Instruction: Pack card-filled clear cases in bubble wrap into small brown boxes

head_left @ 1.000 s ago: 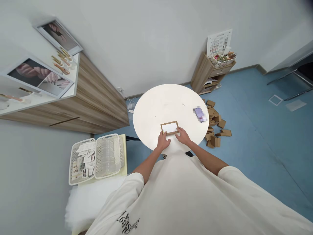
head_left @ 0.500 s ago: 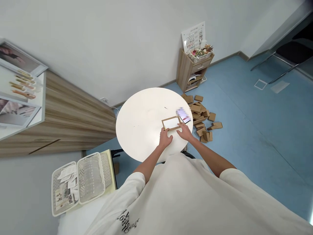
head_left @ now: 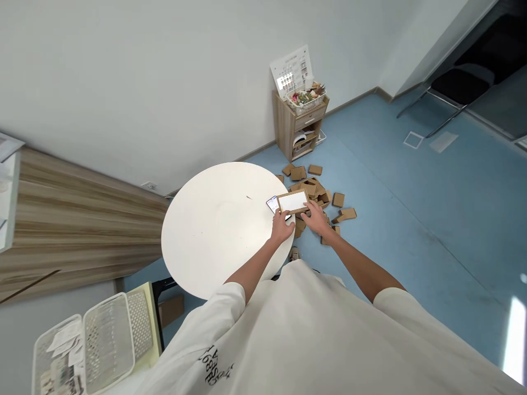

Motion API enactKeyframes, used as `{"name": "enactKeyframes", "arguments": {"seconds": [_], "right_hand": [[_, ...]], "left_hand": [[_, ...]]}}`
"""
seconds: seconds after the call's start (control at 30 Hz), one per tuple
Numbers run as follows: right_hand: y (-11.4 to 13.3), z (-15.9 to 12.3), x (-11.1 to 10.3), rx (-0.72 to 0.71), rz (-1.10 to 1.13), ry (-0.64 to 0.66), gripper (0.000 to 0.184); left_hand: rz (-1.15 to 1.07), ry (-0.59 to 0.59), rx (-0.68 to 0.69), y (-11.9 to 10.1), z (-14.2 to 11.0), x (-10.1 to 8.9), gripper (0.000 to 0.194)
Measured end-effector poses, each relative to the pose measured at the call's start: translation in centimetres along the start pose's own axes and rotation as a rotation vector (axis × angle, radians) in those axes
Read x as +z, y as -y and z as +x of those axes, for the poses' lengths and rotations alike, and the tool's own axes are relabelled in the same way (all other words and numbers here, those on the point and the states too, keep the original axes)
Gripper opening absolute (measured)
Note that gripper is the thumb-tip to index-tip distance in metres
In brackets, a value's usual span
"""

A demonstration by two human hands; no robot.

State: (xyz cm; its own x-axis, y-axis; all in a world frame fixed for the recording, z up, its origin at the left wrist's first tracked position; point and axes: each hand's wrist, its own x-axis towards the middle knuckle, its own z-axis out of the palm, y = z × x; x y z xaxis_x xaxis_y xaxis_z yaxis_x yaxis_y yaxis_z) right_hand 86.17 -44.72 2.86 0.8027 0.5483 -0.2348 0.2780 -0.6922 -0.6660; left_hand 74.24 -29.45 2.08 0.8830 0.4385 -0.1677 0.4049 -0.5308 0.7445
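Carried rightward since the earlier frame, the box, brown and white-faced, reaches past the edge of the table, its near corners grasped by the left hand and right hand. Grey wall, smooth blue floor, wood-grain cabinet; the table is round, white, faintly shiny. Cardboard cartons litter the floor. One perforated basket holds papers; a smaller tray holds flowers. The phone is partly hidden.

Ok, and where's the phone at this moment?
In the head view, the phone lies at the right edge of the round table, partly hidden by the box and the left hand.
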Motion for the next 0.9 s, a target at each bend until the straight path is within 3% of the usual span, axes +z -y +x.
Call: {"name": "enactKeyframes", "arguments": {"seconds": [0.2, 0.33, 0.63, 0.9], "right_hand": [[-2.2, 4.7, -5.6, 0.025, 0.05, -0.093, 0.068], [-3.3, 6.6, -7.4, 0.064, 0.103, -0.093, 0.077], [-5.6, 6.0, -3.5, 0.073, 0.115, 0.021, 0.061], [-4.8, 5.9, -1.7, -0.021, 0.106, 0.055, 0.052]], "left_hand": [[-0.013, 0.111, 0.058, -4.8, 7.2, 1.1, 0.061], [0.028, 0.164, 0.052, -5.4, 10.4, 1.0, 0.073], [0.117, 0.17, 0.013, -2.4, 8.0, 1.4, 0.067], [0.169, 0.138, 0.021, -1.3, 6.6, 0.6, 0.06]]}}
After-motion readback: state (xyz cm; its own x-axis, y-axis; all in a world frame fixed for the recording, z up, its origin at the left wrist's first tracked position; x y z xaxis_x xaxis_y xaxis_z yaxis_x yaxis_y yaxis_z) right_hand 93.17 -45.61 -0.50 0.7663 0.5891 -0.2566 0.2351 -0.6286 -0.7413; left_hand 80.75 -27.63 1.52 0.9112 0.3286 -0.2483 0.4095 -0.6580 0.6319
